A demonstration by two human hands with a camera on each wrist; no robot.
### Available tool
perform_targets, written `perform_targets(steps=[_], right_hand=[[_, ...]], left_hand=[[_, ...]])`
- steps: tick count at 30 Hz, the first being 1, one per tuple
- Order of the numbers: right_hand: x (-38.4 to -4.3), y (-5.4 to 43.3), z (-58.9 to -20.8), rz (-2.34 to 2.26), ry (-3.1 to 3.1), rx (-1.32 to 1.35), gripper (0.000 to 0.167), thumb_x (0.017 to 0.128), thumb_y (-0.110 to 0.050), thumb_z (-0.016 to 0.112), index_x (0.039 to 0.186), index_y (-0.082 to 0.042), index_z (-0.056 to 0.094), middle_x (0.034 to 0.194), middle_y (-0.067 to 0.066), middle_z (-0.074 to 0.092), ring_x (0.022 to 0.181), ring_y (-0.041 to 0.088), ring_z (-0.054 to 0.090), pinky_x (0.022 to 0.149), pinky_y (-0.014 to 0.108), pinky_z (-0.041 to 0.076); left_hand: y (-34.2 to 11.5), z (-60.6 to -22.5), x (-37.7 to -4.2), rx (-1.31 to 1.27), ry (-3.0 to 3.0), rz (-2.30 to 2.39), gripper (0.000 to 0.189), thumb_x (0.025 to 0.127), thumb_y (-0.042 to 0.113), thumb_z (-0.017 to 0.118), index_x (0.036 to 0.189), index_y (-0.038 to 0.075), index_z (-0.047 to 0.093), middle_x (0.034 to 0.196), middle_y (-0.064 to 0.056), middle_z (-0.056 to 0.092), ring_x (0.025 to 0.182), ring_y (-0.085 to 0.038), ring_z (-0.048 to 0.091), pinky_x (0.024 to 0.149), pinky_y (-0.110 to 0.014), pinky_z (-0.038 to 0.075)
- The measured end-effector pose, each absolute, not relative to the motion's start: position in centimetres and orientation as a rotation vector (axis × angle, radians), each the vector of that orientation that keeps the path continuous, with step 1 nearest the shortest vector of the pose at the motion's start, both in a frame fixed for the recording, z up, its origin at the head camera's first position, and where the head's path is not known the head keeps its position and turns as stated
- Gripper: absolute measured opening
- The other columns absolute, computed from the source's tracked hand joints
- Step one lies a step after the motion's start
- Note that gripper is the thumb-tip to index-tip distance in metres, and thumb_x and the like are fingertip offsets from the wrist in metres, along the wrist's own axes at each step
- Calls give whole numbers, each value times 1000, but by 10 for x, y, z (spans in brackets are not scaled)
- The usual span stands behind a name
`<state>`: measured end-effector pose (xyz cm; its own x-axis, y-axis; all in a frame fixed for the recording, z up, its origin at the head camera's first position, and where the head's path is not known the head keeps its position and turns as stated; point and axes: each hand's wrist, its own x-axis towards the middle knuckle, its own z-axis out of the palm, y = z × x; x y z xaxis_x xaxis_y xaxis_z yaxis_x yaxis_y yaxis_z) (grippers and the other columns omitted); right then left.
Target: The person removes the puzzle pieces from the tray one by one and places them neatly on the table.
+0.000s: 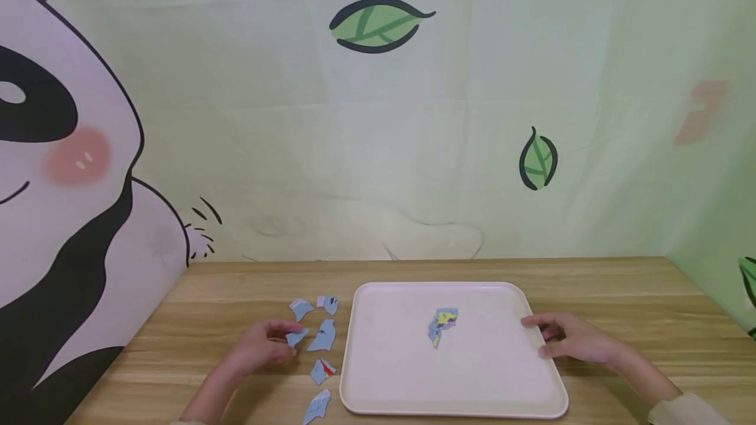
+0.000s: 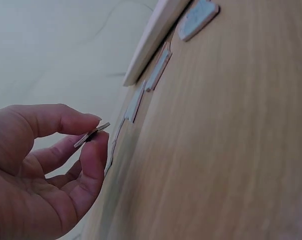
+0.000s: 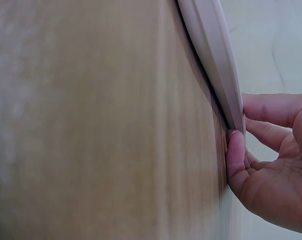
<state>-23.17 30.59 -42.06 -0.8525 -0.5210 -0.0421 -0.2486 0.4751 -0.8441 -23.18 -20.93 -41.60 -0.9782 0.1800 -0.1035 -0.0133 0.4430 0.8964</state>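
My left hand (image 1: 260, 346) pinches a small light-blue puzzle piece (image 1: 296, 338) between thumb and fingers, left of the tray. Close up in the left wrist view, the thin edge of this piece (image 2: 92, 135) shows between the fingertips, above the wooden table. My right hand (image 1: 575, 340) grips the right rim of a white tray (image 1: 401, 385), the thumb low at the rim's outer side in the right wrist view. On the tray lies a small joined patch of blue, yellow and purple pieces (image 1: 438, 329).
Several loose pieces lie on the table beside the tray's left edge, among them a blue one (image 1: 323, 336), one with a red stripe (image 1: 321, 371) and one near the front (image 1: 317, 405). A pale curtain (image 1: 283, 117) with a panda and leaves hangs behind the table (image 1: 236, 287).
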Motion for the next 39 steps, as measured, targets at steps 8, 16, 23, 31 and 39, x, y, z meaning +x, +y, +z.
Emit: perform_targets(steps=[8, 16, 23, 31, 39], right_hand=[[-232, 307, -422, -1318, 2428, -674, 56, 79, -8, 65, 122, 18, 42, 91, 11, 53, 78, 6, 47, 64, 20, 42], [-230, 304, -420, -1296, 2459, -635, 55, 78, -8, 65, 122, 16, 43, 94, 11, 52, 81, 9, 46, 65, 20, 42], [-230, 305, -421, -1309, 2469, -635, 55, 77, -6, 65, 122, 17, 43, 96, 12, 53, 82, 10, 46, 65, 20, 42], [-230, 305, -421, -1297, 2486, -615, 55, 77, -7, 66, 121, 16, 45, 95, 11, 53, 81, 9, 47, 66, 20, 42], [-231, 306, -423, -1295, 2485, -609, 55, 77, -7, 66, 121, 16, 44, 93, 10, 52, 81, 11, 46, 65, 20, 42]], left_hand=[[-214, -418, -236, 79, 2500, 1535, 43, 67, -6, 63, 109, -9, 57, 95, -14, 56, 68, -16, 53, 60, -27, 48], [-216, -419, -240, -1, 2532, 1510, 42, 66, -8, 63, 108, -8, 58, 92, -14, 55, 67, -16, 52, 59, -26, 48], [-220, -421, -240, 124, 2577, 1463, 40, 67, -7, 61, 106, -11, 56, 89, -13, 57, 70, -16, 52, 60, -27, 48], [-221, -418, -236, 173, 2593, 1463, 42, 68, -8, 60, 109, -15, 53, 96, -17, 58, 72, -17, 54, 61, -29, 50], [-216, -414, -229, 180, 2625, 1463, 40, 68, -6, 62, 107, -12, 56, 99, -17, 60, 81, -21, 58, 66, -33, 51]])
